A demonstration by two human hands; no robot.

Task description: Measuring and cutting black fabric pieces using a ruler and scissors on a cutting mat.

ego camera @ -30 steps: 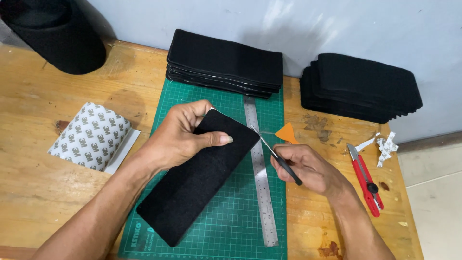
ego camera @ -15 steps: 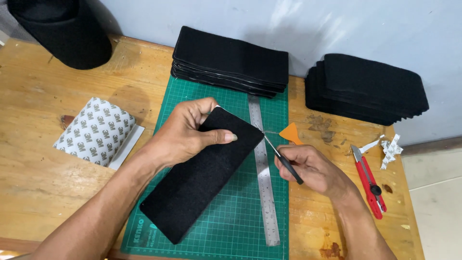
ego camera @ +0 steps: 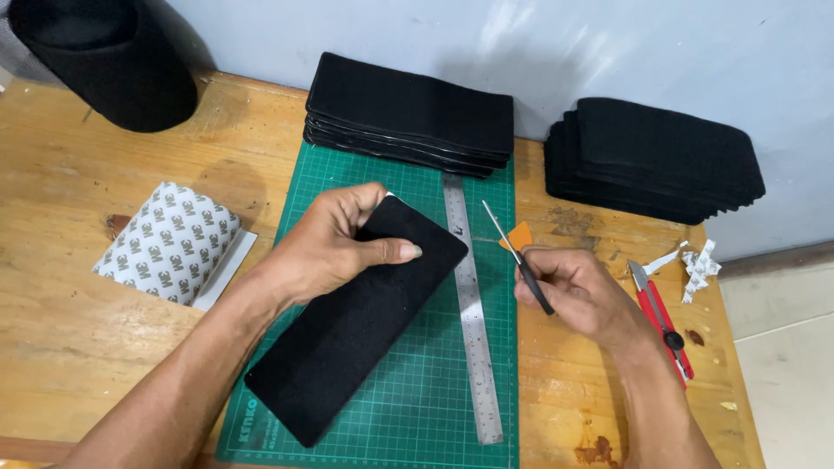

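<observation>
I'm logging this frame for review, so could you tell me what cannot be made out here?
Head view only:
- Thin tool: handle hidden in the right hand.
- Black felt strip: top corner covered by the left hand.
- Black cylinder: cut off by the frame's top edge.
- White scraps: too small to identify.

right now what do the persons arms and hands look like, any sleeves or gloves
Both arms are bare to the frame edge: no sleeves, gloves, watch or rings in view. The left hand and right hand have short, plain nails. Both forearms have fine hair.
</observation>
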